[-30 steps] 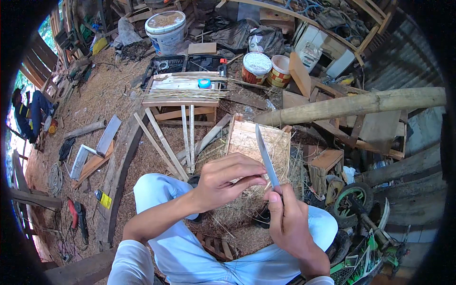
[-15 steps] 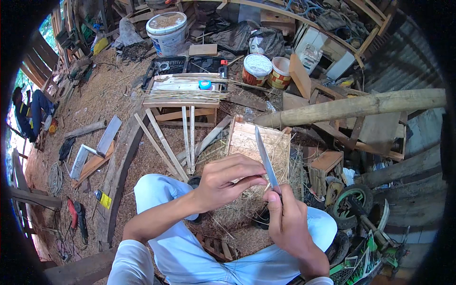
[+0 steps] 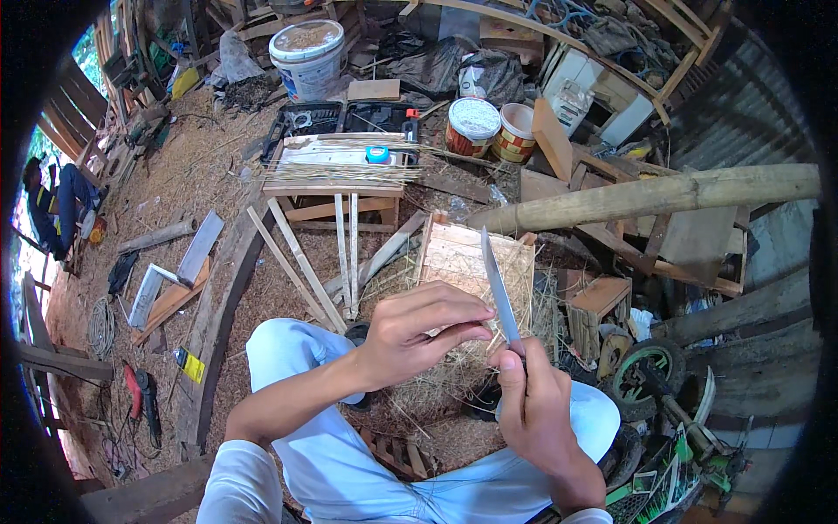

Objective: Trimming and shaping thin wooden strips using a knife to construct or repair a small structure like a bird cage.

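Note:
My right hand (image 3: 534, 393) is closed round the handle of a knife (image 3: 497, 284), whose long blade points up and away from me. Just left of the blade, my left hand (image 3: 426, 332) has its thumb and fingertips pinched together; whatever lies in the pinch is too thin to make out. Both hands are above my lap. Beyond them, a wooden board (image 3: 467, 253) is strewn with thin pale shavings and strips. Further off, a low wooden table (image 3: 332, 188) bears many slender strips and a blue round object (image 3: 377, 155).
A thick bamboo pole (image 3: 663, 196) slants in from the right. Two small tubs (image 3: 472, 127) and a large white bucket (image 3: 307, 65) stand at the back. Several wooden slats (image 3: 305, 262) lean on the low table. A wheel (image 3: 644, 375) lies at right, an angle grinder (image 3: 147, 406) at left.
The knife and my right hand have shifted slightly to the right, so the blade stands a little further from my left fingertips. My left hand has hardly moved.

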{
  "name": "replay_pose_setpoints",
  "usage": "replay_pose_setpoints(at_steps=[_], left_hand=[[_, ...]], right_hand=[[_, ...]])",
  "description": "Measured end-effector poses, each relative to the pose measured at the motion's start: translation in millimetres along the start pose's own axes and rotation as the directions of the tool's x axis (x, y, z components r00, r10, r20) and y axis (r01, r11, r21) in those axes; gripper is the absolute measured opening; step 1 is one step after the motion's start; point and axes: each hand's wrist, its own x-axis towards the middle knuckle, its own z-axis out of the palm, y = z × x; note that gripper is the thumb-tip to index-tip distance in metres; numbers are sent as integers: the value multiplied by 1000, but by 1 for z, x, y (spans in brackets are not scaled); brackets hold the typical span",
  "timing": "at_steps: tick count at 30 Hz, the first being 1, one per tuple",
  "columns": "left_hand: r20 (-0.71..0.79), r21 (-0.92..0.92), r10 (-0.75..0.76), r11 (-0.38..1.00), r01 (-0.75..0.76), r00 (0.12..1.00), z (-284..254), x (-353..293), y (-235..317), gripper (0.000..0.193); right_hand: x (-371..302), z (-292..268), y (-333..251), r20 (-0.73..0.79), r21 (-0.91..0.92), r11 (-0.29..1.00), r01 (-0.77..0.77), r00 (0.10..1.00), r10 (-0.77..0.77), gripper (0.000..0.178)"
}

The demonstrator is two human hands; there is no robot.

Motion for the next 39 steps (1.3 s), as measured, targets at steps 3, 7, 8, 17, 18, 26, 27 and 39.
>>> replay_pose_setpoints(at_steps=[3,7,8,17,18,26,27,39], left_hand=[[-2,0,-5,1000,5,1000,0,-1,0,26],[-11,6,9,1000,-9,1000,1,-1,-1,26],[-11,7,8,1000,-8,1000,2,-1,-2,26],[-18,19,27,999,-27,999,2,-2,-3,26],[-18,18,25,1000,-25,1000,2,-2,-2,25],[-23,23,5,1000,-4,1000,5,-1,-2,24],[-24,20,-3,1000,4,1000,4,-2,-2,24],[4,20,-110,994,110,994,2,-1,0,20]], right_hand=[[3,0,-2,15,-5,1000,23,1000,-23,8],[2,0,-2,29,-23,999,24,999,-23,8],[2,0,-3,38,-13,1000,19,999,-18,8],[0,3,2,27,-60,998,28,999,-26,10],[0,3,3,22,-80,996,40,999,-38,10],[0,4,-1,10,-230,972,55,998,-54,17],[1,5,-2,11,-238,970,49,999,-48,17],[6,-1,-14,76,-232,968,-99,990,120,16]])
